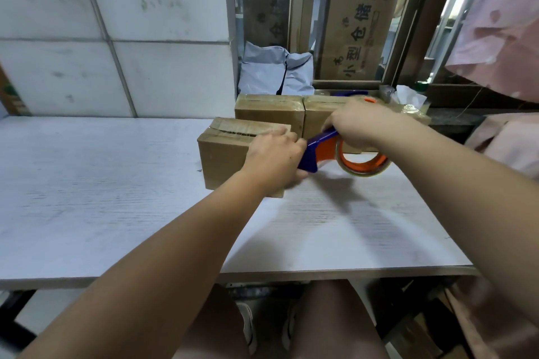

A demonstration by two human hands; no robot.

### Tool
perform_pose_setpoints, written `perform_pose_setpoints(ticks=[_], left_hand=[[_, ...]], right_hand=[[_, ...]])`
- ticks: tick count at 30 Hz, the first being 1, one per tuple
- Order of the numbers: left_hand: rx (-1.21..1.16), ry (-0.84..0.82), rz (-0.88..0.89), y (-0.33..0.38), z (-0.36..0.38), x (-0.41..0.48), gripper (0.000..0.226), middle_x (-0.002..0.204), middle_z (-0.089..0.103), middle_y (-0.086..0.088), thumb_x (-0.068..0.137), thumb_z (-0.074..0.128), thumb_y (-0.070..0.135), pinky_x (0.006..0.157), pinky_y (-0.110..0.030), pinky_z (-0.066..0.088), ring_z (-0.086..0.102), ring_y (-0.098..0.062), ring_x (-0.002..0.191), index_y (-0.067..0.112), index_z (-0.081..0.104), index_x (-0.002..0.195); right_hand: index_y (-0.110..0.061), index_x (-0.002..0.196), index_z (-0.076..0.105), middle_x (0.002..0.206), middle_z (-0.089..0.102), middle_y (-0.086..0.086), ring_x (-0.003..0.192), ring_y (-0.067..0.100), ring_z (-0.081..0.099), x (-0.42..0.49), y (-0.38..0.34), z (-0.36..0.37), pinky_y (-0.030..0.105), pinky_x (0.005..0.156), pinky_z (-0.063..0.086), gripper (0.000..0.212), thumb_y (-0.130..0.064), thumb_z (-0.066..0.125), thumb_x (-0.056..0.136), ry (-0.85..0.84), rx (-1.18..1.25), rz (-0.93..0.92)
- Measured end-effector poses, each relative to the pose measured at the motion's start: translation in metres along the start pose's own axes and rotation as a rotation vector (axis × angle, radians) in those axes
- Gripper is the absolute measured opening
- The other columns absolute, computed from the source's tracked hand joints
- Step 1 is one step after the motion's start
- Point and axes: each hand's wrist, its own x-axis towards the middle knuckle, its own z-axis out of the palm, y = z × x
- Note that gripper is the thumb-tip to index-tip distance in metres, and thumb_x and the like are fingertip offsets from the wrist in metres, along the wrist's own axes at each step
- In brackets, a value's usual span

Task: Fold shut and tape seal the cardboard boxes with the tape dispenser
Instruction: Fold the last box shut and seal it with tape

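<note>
Left hand (274, 159) is gripping the near box (224, 160) at its 3 o'clock end; right hand (358, 125) is grasping the tape dispenser (313, 151), ideally pulling taut down that side

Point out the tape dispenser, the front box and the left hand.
tape dispenser (309, 156), head view, on its blue body.
front box (223, 160), head view, on its near side.
left hand (274, 154), head view, on its back.

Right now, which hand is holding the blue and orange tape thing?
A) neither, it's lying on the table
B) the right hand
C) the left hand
B: the right hand grips the tape dispenser from above, while the left hand holds the end of the near box.
</note>
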Motion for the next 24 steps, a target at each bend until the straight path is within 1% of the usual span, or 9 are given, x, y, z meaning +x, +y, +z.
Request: perform_pose_setpoints(ticks=[3, 6, 8, 10, 15, 17, 20, 22, 24], left_hand=[[-0.032, -0.027, 0.026, -0.003, 0.000, 0.003, 0.056, 0.107, 0.060, 0.003, 0.082, 0.052, 0.066, 0.069, -0.027, 0.031, 0.049, -0.017, 0.109, 0.021, 0.057, 0.116], [-0.076, -0.103, 0.083, -0.010, -0.003, 0.005, 0.063, 0.098, 0.061, 0.007, 0.071, 0.054, 0.077, 0.067, -0.028, 0.032, 0.050, -0.015, 0.105, 0.023, 0.061, 0.104], [-0.098, -0.142, 0.127, -0.016, -0.007, 0.006, 0.060, 0.091, 0.057, 0.010, 0.068, 0.057, 0.077, 0.064, -0.027, 0.027, 0.049, -0.013, 0.098, 0.024, 0.059, 0.097], [-0.094, -0.164, 0.184, -0.020, -0.012, 0.007, 0.054, 0.085, 0.051, 0.012, 0.070, 0.057, 0.075, 0.059, -0.027, 0.024, 0.047, -0.011, 0.090, 0.026, 0.056, 0.092], [-0.072, -0.226, 0.281, -0.026, -0.018, 0.016, 0.068, 0.088, 0.062, 0.009, 0.063, 0.054, 0.082, 0.064, -0.030, 0.044, 0.053, -0.013, 0.085, 0.024, 0.063, 0.097], [-0.021, -0.245, 0.324, -0.027, -0.020, 0.019, 0.072, 0.090, 0.064, 0.006, 0.065, 0.050, 0.083, 0.068, -0.033, 0.049, 0.055, -0.015, 0.086, 0.022, 0.064, 0.100], [0.001, -0.267, 0.352, -0.028, -0.025, 0.024, 0.075, 0.091, 0.065, 0.003, 0.065, 0.051, 0.082, 0.069, -0.033, 0.050, 0.059, -0.020, 0.089, 0.019, 0.063, 0.103], [-0.008, -0.281, 0.348, -0.028, -0.027, 0.026, 0.074, 0.092, 0.066, 0.003, 0.065, 0.053, 0.080, 0.070, -0.032, 0.049, 0.060, -0.021, 0.090, 0.017, 0.063, 0.102], [-0.017, -0.280, 0.349, -0.028, -0.028, 0.026, 0.071, 0.094, 0.066, 0.005, 0.067, 0.054, 0.078, 0.071, -0.031, 0.047, 0.060, -0.020, 0.091, 0.016, 0.062, 0.101]], right_hand=[[-0.023, 0.126, 0.059, 0.113, 0.063, 0.004, 0.101, 0.023, 0.056, 0.002, 0.008, 0.006, 0.037, 0.090, 0.049, 0.039, -0.007, 0.050, 0.091, -0.051, 0.075, -0.042], [-0.025, 0.111, 0.066, 0.098, 0.064, 0.002, 0.093, 0.023, 0.057, 0.005, 0.016, 0.014, 0.037, 0.084, 0.049, 0.039, -0.001, 0.047, 0.086, -0.109, 0.075, -0.073], [-0.026, 0.098, 0.065, 0.086, 0.062, 0.000, 0.086, 0.024, 0.056, 0.007, 0.017, 0.021, 0.035, 0.077, 0.047, 0.036, 0.001, 0.044, 0.084, -0.185, 0.120, -0.086], [-0.026, 0.097, 0.064, 0.085, 0.062, 0.001, 0.083, 0.024, 0.056, 0.007, 0.015, 0.026, 0.033, 0.072, 0.045, 0.034, -0.001, 0.046, 0.084, -0.231, 0.170, -0.096], [-0.023, 0.076, 0.060, 0.069, 0.059, -0.002, 0.062, 0.016, 0.054, 0.009, 0.018, 0.036, 0.025, 0.055, 0.042, 0.023, -0.001, 0.058, 0.079, -0.354, 0.267, -0.057], [-0.020, 0.079, 0.061, 0.072, 0.061, 0.001, 0.065, 0.019, 0.058, 0.010, 0.021, 0.041, 0.027, 0.059, 0.046, 0.023, 0.002, 0.062, 0.075, -0.421, 0.317, -0.031], [-0.012, 0.092, 0.062, 0.080, 0.064, 0.007, 0.079, 0.028, 0.062, 0.011, 0.024, 0.047, 0.037, 0.071, 0.052, 0.031, 0.013, 0.056, 0.076, -0.567, 0.476, 0.008], [-0.011, 0.091, 0.061, 0.084, 0.064, 0.010, 0.084, 0.032, 0.062, 0.011, 0.027, 0.052, 0.044, 0.081, 0.052, 0.032, 0.017, 0.053, 0.079, -0.636, 0.581, 0.039], [-0.011, 0.089, 0.060, 0.085, 0.065, 0.012, 0.081, 0.032, 0.063, 0.009, 0.031, 0.060, 0.047, 0.084, 0.052, 0.029, 0.016, 0.052, 0.082, -0.677, 0.642, 0.059]])
